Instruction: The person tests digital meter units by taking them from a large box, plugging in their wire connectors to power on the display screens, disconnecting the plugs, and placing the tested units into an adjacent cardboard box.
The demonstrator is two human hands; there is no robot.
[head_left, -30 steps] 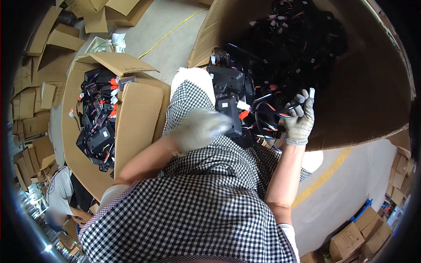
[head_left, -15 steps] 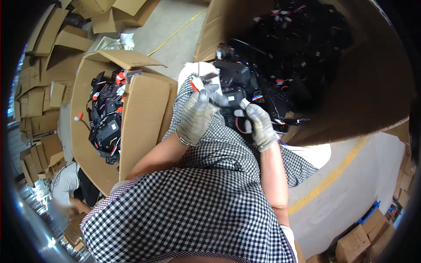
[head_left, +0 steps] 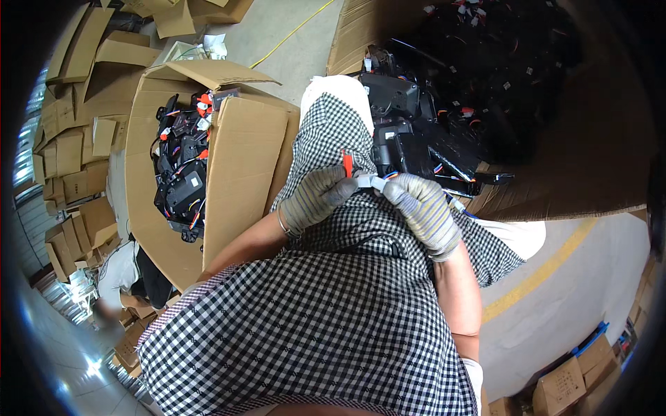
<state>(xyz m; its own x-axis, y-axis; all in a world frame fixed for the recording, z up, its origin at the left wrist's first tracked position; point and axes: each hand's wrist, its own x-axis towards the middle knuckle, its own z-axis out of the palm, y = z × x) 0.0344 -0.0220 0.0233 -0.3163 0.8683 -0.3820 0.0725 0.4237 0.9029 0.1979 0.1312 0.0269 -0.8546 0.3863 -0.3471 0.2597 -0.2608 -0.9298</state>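
Both my hands wear striped grey work gloves and meet above my lap. My left hand (head_left: 316,197) is closed on a white plug connector (head_left: 363,180), and a red piece (head_left: 347,163) sticks up beside its fingertips. Closed as well, my right hand (head_left: 424,211) pinches another white wire connector (head_left: 378,183) with blue and red wires by it. The two connectors touch end to end; whether they are locked together I cannot tell. Just beyond my hands lie black plastic units (head_left: 402,149) at the mouth of a large carton.
That large carton (head_left: 555,149) at the right holds many black units with wires. Left of my knees stands an open carton (head_left: 243,166) with similar units (head_left: 186,187). Flattened cardboard (head_left: 69,156) piles up at far left. A person (head_left: 121,274) is at lower left.
My hands have come together, bringing the two connectors from apart to touching. The red piece has moved right with my left hand. The whole view has shifted slightly.
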